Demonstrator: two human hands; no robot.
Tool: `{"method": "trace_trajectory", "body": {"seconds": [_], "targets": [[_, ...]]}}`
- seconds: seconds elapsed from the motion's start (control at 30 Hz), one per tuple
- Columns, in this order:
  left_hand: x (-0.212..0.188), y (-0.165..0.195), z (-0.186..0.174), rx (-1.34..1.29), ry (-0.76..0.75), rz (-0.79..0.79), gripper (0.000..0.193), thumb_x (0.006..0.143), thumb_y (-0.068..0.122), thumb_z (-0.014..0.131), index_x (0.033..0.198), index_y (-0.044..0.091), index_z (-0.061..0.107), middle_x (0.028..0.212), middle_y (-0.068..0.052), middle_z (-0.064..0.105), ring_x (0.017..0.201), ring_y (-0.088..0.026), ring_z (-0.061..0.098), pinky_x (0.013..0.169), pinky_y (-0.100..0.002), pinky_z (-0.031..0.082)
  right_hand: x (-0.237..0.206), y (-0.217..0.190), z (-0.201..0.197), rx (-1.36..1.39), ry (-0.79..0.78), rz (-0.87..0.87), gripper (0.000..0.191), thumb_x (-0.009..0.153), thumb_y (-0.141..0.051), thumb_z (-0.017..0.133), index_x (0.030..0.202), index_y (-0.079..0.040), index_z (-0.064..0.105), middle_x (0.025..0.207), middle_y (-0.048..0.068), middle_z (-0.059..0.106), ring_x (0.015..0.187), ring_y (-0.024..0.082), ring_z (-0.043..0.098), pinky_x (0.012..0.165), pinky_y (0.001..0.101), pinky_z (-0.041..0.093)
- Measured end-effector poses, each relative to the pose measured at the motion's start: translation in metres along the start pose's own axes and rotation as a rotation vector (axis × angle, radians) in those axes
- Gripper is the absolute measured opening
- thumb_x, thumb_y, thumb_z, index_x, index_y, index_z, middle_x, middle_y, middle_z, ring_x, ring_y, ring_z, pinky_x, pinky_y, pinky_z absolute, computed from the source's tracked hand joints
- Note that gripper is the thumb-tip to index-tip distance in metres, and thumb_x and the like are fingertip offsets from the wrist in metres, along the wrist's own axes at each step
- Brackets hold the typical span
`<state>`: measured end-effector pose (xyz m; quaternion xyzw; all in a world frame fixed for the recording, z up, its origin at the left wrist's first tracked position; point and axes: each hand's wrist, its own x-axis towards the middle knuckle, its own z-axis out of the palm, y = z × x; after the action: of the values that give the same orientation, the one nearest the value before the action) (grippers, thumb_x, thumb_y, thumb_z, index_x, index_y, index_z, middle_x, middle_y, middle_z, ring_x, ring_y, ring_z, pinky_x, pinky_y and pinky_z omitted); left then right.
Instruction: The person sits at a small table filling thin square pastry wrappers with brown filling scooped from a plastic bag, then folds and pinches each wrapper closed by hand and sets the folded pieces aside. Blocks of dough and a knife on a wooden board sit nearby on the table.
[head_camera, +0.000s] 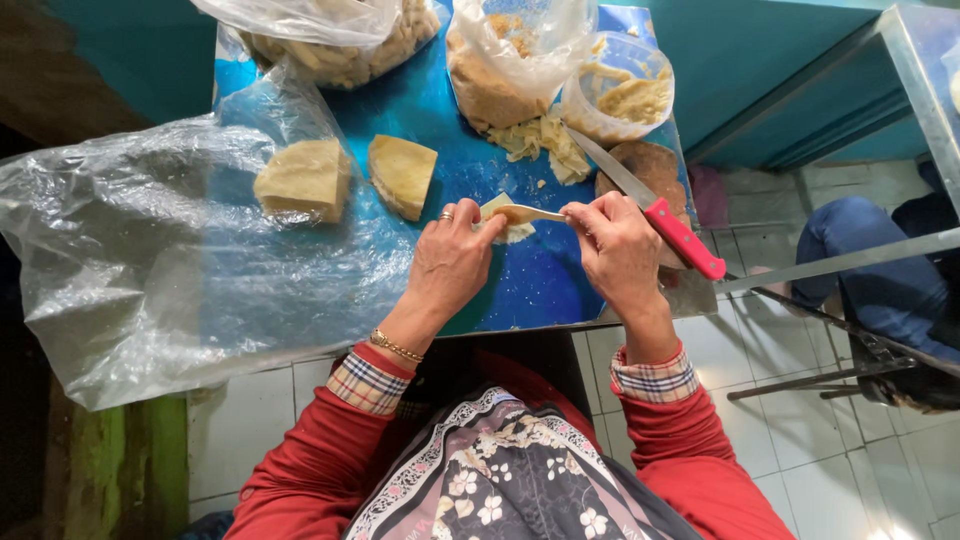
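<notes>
The thin pale strip (522, 213) stretched between the two hands looks soft and could tear if the pull becomes uneven, or slip from the fingertips and drop onto the blue table (545, 280). The left hand (452, 262) pinches the strip's left end between thumb and forefinger. The right hand (618, 245) pinches the other end while also gripping the red-handled knife (650, 205). Its blade points up and away past the knuckles, so a careless twist of the wrist might bring the edge against the strip or the opposite fingers. The strip hangs just above the table, directly between the hands. Two yellowish blocks (345, 178) sit beyond the left hand, one on a clear plastic sheet (130, 250). A heap of shavings (545, 140) lies beyond the right hand.
</notes>
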<state>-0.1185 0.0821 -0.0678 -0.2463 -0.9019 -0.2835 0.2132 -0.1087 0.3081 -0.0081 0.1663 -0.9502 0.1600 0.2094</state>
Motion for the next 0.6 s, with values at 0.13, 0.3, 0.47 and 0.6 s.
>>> {"method": "trace_trajectory", "body": {"seconds": [0.13,0.3,0.47,0.6], "targets": [[-0.004,0.001,-0.005,-0.103,0.059,-0.033,0.027,0.086,0.006,0.071,0.112,0.012,0.072,0.098,-0.009,0.057,0.088,-0.029,0.062,0.07,-0.041,0.051,-0.005,0.02,0.009,0.128,-0.053,0.137,0.007,0.097,-0.015,0.074,0.102,-0.012,0.077,0.087,0.005,0.064,0.08,0.023,0.064,0.069,0.0362,0.049],[-0.009,-0.003,-0.006,-0.259,0.156,-0.17,0.02,0.088,0.003,0.069,0.107,0.009,0.071,0.098,-0.011,0.061,0.088,-0.031,0.064,0.071,-0.042,0.053,0.006,0.066,0.024,0.583,-0.189,0.27,0.013,0.099,-0.013,0.068,0.101,-0.004,0.076,0.091,0.002,0.07,0.081,0.009,0.063,0.071,0.0271,0.048],[-0.007,-0.01,-0.006,-0.233,0.163,-0.181,0.018,0.089,0.001,0.067,0.105,0.008,0.07,0.095,-0.01,0.062,0.088,-0.031,0.065,0.074,-0.043,0.054,0.06,0.095,0.024,0.724,-0.064,0.48,0.017,0.1,-0.016,0.068,0.101,-0.002,0.078,0.081,-0.001,0.067,0.073,0.008,0.055,0.066,0.0269,0.042],[-0.005,-0.01,-0.007,-0.11,0.161,-0.199,0.021,0.088,0.006,0.068,0.109,0.009,0.07,0.092,-0.011,0.059,0.085,-0.032,0.063,0.069,-0.043,0.052,0.141,0.096,0.042,0.126,0.264,0.202,0.013,0.096,-0.019,0.07,0.099,-0.011,0.08,0.09,0.01,0.072,0.081,0.028,0.07,0.073,0.0389,0.053]]}}
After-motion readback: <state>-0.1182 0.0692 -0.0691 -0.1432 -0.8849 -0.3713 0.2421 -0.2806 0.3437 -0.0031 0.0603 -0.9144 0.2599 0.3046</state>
